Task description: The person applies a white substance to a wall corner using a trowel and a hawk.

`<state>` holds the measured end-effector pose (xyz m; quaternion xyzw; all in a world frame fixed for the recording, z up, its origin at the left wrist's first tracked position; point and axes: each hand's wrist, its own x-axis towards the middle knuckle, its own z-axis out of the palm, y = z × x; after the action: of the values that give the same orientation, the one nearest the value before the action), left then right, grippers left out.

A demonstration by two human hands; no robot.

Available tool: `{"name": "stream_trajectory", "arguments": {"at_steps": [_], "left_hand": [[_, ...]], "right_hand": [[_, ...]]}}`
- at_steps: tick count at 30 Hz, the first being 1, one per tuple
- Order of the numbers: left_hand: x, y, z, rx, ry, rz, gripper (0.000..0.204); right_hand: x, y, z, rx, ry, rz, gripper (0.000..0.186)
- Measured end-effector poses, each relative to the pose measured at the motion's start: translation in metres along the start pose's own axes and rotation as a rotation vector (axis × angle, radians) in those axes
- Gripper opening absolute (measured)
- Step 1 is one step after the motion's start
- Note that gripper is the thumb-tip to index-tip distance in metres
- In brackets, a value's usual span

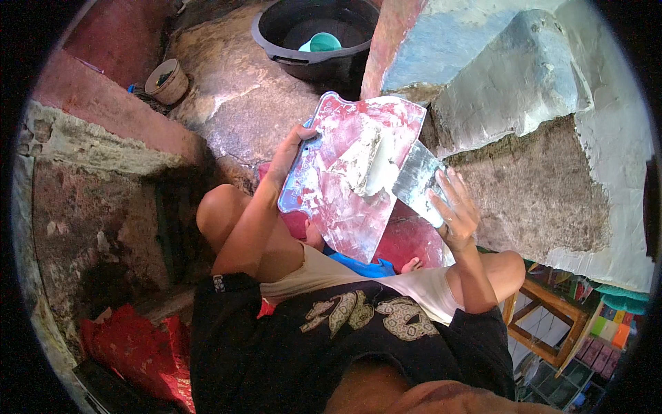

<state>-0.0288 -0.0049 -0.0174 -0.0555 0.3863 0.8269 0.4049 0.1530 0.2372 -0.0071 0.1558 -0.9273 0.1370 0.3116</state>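
My left hand [293,152] grips the left edge of a flat board [327,138], stained pink and white, with a blue rim at the left. A heap of white paste [362,159] lies on it. My right hand [452,207] holds a wide flat scraper [414,176], its metal blade smeared white and touching the board's right edge beside the paste. Under the board are a dark red surface [420,238] and a blue object [365,265], near my bare feet.
A black tub [283,55] holding a teal scoop [324,43] stands ahead. A small bucket [165,83] sits farther left. Partly coated walls [517,179] rise at the right and a worn pink ledge [117,117] at the left. A wooden frame [545,317] is at the lower right.
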Motion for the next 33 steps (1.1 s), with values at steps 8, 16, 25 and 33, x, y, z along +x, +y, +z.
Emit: {"name": "stream_trajectory", "arguments": {"at_steps": [8, 16, 25, 33], "left_hand": [[0.010, 0.012, -0.001, 0.279, 0.035, -0.171, 0.022], [0.020, -0.012, -0.002, 0.402, -0.055, -0.387, 0.032], [0.015, -0.014, -0.004, 0.446, -0.041, -0.400, 0.035], [0.023, -0.024, -0.009, 0.353, -0.122, -0.493, 0.037]], "right_hand": [[-0.006, 0.023, -0.036, 0.194, 0.214, 0.556, 0.020], [0.079, 0.047, -0.030, 0.645, -0.270, 0.833, 0.038], [0.066, 0.040, 0.008, 0.751, -0.230, 0.783, 0.036], [0.077, 0.003, 0.030, 0.784, -0.311, 0.687, 0.035]]}}
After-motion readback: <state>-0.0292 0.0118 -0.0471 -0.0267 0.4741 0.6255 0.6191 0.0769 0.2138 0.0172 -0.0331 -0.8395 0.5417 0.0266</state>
